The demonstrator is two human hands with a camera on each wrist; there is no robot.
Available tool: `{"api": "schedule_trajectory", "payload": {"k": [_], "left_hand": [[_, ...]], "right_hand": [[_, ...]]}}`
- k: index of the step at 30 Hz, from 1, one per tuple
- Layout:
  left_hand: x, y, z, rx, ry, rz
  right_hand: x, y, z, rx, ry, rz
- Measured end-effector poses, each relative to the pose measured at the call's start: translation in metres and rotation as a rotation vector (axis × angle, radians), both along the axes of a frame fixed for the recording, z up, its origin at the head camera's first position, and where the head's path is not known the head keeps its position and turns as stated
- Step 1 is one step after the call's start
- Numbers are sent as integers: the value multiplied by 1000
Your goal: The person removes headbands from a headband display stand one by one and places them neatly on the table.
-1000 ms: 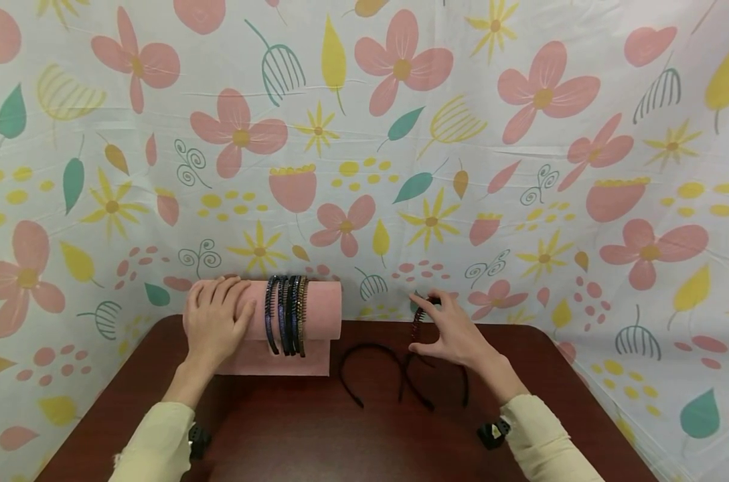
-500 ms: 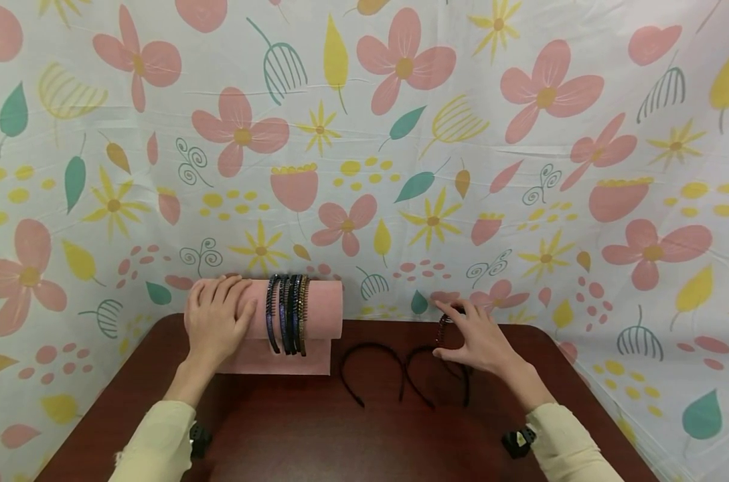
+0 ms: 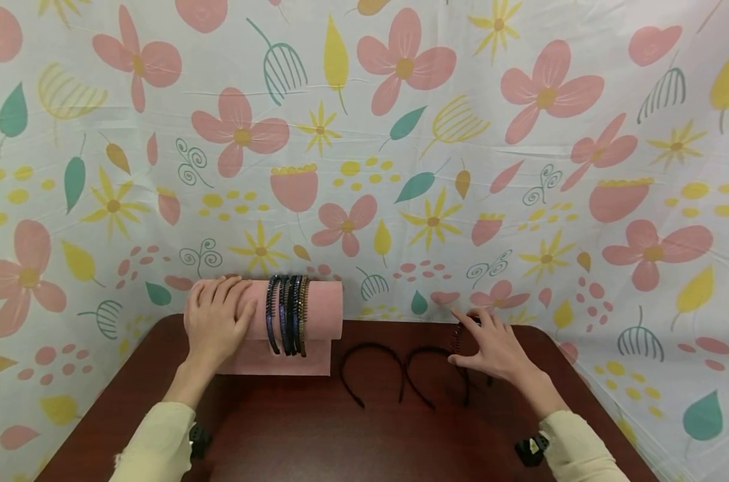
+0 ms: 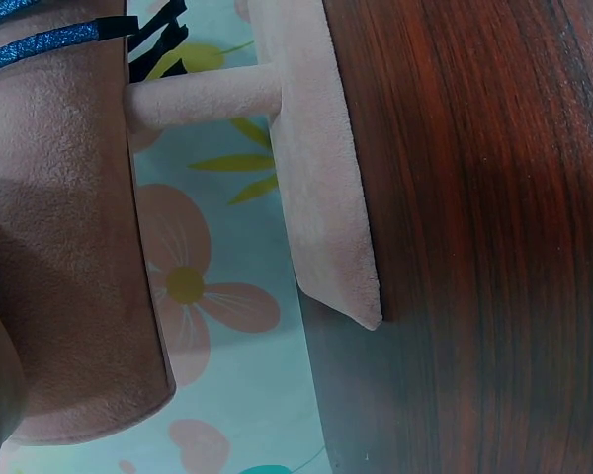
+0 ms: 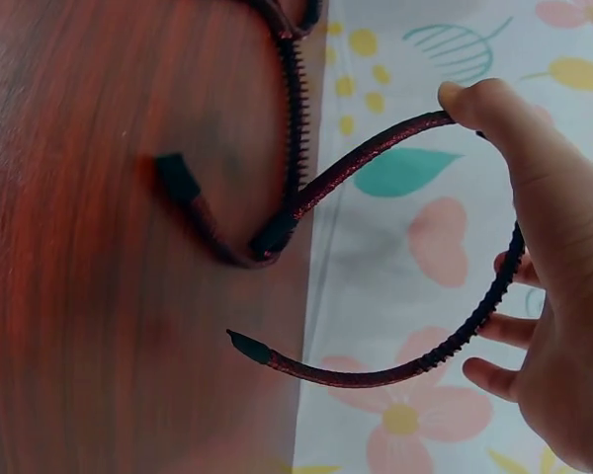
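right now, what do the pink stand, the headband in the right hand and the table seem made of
Pink stand: matte, velvety fabric covering, judging by its fuzzy nap.
Held headband: glittery dark-red covering, possibly fabric; fine speckles show.
Table: satin-finished wood or laminate; streaked grain shows.

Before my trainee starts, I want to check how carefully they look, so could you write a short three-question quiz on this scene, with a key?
1. True or false: the left hand rests on the pink roll.
2. Who holds a headband off the table?
A) the left hand only
B) the right hand only
C) both hands
3. Fill in the gap: in the head view, two loose headbands lie to the ____ of the pink roll.

Key: 1. True. 2. B, the right hand only. 3. Right.
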State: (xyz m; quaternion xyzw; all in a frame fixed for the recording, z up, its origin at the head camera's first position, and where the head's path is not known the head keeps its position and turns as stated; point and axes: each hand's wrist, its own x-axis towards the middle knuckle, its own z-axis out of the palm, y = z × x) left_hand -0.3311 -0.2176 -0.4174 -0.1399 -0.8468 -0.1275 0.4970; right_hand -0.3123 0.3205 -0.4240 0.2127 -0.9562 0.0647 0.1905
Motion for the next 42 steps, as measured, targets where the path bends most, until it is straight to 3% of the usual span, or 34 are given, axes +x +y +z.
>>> {"api": "schedule_trajectory", "payload": {"k": [14,27,42], "left_hand": [[-1,-1,3,-11,20,10],[-1,-1,2,-27,-3,22],[-2,-1,0,-33,18,21]], "right_hand": [[-4,22,-15,-9,-57,-72],[-10,36,-38,-160,-147,-104],[-16,50,-65,-120,-165,-191]]}}
